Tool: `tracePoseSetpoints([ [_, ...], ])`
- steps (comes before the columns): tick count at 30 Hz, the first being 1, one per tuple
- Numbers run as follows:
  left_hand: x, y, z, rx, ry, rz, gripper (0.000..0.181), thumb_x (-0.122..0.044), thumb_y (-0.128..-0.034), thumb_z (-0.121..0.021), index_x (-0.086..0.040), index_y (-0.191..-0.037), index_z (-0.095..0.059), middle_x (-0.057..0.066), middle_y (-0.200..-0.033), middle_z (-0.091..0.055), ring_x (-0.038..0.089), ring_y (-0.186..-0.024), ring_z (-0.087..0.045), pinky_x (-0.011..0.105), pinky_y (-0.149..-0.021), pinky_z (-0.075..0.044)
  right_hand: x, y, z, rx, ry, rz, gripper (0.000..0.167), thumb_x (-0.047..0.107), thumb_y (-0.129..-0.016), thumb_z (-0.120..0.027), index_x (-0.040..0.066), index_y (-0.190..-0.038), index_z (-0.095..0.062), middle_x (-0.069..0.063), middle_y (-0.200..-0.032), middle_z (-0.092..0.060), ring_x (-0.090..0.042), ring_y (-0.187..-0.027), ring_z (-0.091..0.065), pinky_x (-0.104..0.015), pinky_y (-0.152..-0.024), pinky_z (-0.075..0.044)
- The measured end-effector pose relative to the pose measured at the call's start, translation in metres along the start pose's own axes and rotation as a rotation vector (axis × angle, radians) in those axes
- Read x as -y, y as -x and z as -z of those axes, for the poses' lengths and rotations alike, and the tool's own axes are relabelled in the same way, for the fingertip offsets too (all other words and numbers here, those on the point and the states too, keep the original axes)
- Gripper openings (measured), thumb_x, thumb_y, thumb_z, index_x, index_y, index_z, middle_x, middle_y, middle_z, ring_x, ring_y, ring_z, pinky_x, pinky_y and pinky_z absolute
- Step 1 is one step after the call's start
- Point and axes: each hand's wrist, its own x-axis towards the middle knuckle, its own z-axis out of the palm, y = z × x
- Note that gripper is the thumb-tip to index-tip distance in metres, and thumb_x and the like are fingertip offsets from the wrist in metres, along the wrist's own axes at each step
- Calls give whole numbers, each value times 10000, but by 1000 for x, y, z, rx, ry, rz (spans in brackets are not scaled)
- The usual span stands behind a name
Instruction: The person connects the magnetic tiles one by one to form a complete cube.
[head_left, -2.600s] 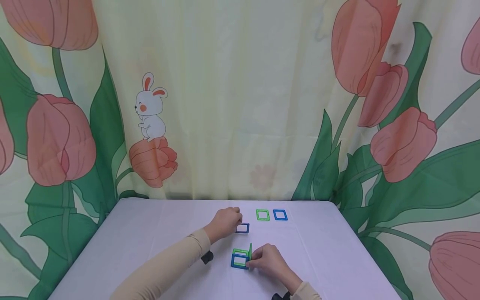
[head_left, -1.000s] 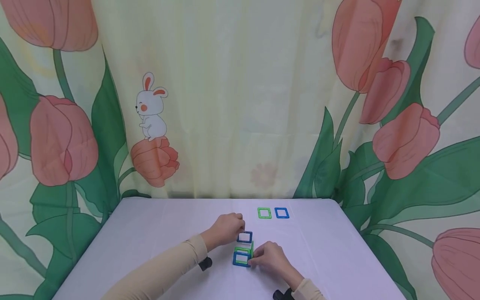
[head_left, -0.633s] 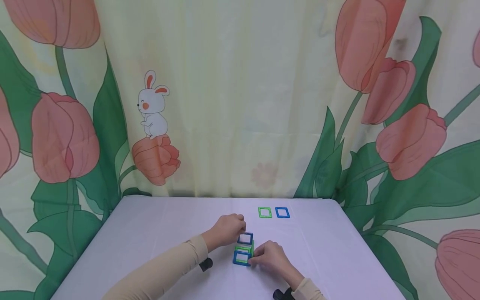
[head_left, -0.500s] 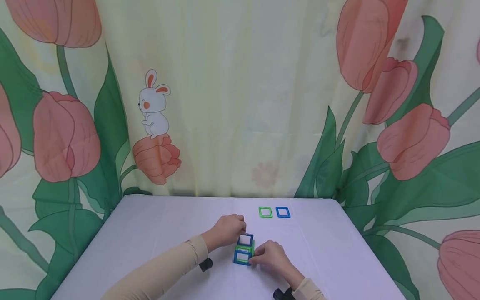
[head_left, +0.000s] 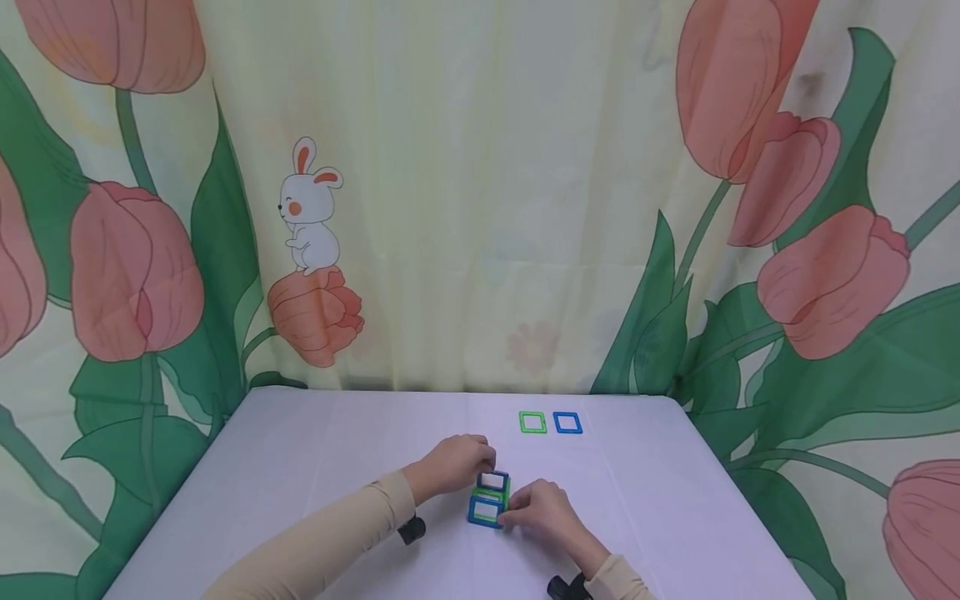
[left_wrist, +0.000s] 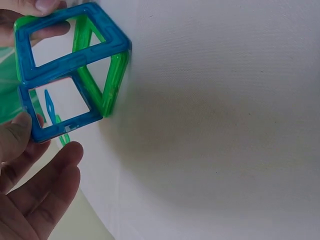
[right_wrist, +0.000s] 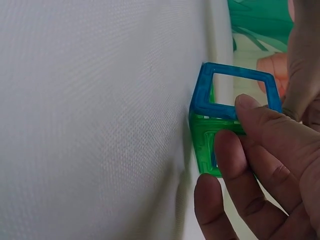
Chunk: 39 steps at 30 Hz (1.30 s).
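Note:
Between the hands stands a small box-like group of square, open-framed magnetic tiles, blue and green. My left hand [head_left: 453,461] pinches the blue magnetic tile [left_wrist: 75,125] at the far side, its edge against the group. At the near right corner, my right hand [head_left: 546,510] grips the near blue magnetic tile [right_wrist: 200,92], thumb on its edge and fingertips by the upright green magnetic tile [right_wrist: 201,145]. More green frame [left_wrist: 115,82] shows behind the blue ones in the left wrist view. Fingers partly hide the group in the right wrist view.
A loose green square tile [head_left: 521,422] and a loose blue square tile [head_left: 567,431] lie flat near the back of the white-covered table [head_left: 360,433]. A curtain [head_left: 480,208] printed with tulips and a rabbit hangs behind the table.
My left hand has brought its blue tile nearer, from behind the group up against its far side. My right hand keeps its grip at the near corner. The head view has shifted slightly.

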Motion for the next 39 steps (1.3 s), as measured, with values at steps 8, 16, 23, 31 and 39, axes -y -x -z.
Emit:
tracePoseSetpoints([
  [8,1,6,1,42,86,53,75,-179,-998,-701,-217,-1040,-750,-114,-927,-731,20,-840,-644,228,-840,-564,-1,-3,8,45,24,54,175,228,-825,-871,110,-942,-818,18,-859,-775,-129,-781,-653,-349,-741,-545],
  [16,3,7,-5,20,83,90,77,-210,-985,-724,-202,-1058,-748,-102,-928,-725,30,-827,-628,240,-847,-570,-11,-18,24,-56,79,105,171,218,-875,-820,140,-1028,-812,31,-899,-731,-149,-812,-595,-312,-692,-505],
  [23,-7,32,-22,-268,194,160,148,-276,-958,-755,-192,-1038,-663,-85,-940,-631,48,-854,-551,207,-745,-528,-14,-24,18,-86,52,94,246,207,-886,-810,142,-1123,-799,33,-886,-707,-139,-798,-589,-268,-654,-498],
  [31,-54,73,-43,-154,554,240,267,-276,-895,-756,-212,-704,-581,-146,-608,-519,-2,-545,-453,181,-505,-372,-12,-27,17,-136,34,40,202,144,-870,-814,113,-1069,-813,-14,-941,-749,-153,-816,-610,-285,-660,-507],
  [39,-53,78,-67,-227,834,382,165,-213,-874,-819,-142,-860,-671,-95,-750,-635,27,-682,-561,192,-610,-476,-5,-28,14,-144,63,29,185,177,-860,-833,118,-1035,-819,-3,-934,-748,-152,-819,-607,-289,-676,-493],
])
